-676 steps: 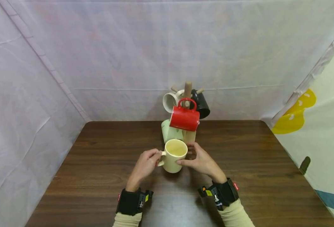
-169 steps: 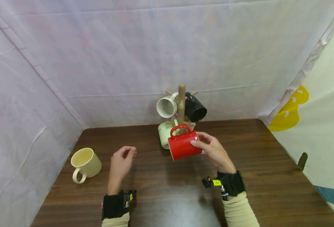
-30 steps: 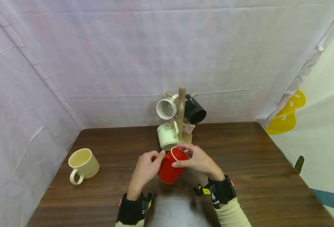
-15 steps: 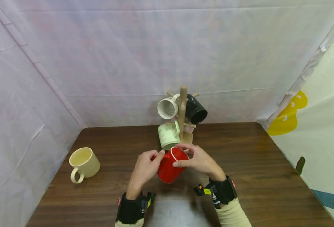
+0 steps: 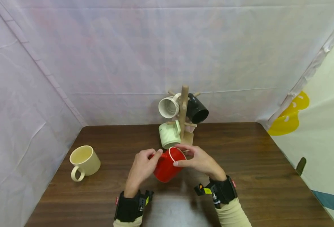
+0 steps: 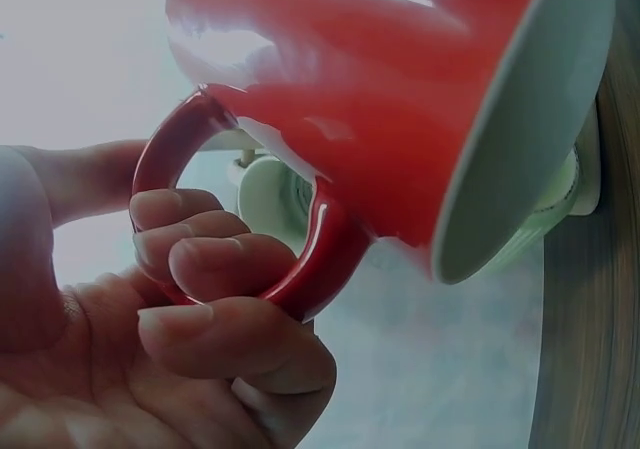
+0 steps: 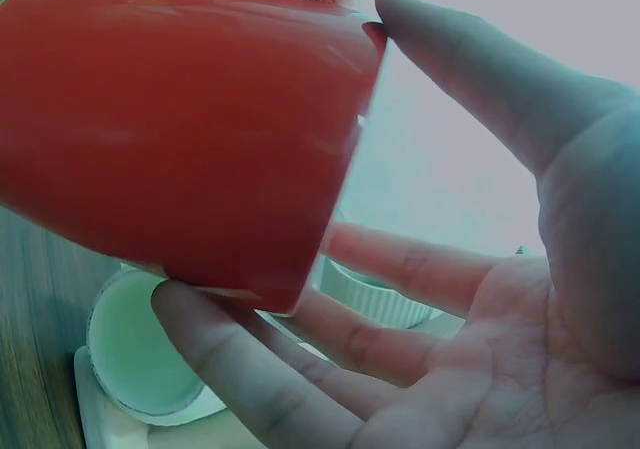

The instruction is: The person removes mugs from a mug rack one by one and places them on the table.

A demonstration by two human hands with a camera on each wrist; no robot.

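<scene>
A red mug [image 5: 167, 168] is held tilted above the table, its white-edged mouth towards the upper right. My left hand [image 5: 142, 167] grips its handle [image 6: 320, 259], fingers curled through the loop in the left wrist view. My right hand [image 5: 200, 161] is at the mouth side with fingers spread and fairly straight. Its thumb tip [image 7: 400, 14] is at the rim, and a fingertip overlaps the mug's lower edge in the right wrist view. Just behind stands a wooden mug tree [image 5: 183, 110], carrying a white mug [image 5: 167, 107], a black mug [image 5: 197, 110] and a pale green mug [image 5: 168, 135].
On the brown wooden table [image 5: 113, 138], a yellow mug [image 5: 86, 162] stands upright at the left, handle towards me. Part of a pinkish mug [image 5: 190, 127] shows behind the tree's post. White fabric [image 5: 121, 56] hangs behind the table.
Earlier the yellow mug went to the left side and the red mug came off the tree. In the last half second my left hand has shifted the red mug slightly left, away from the right palm.
</scene>
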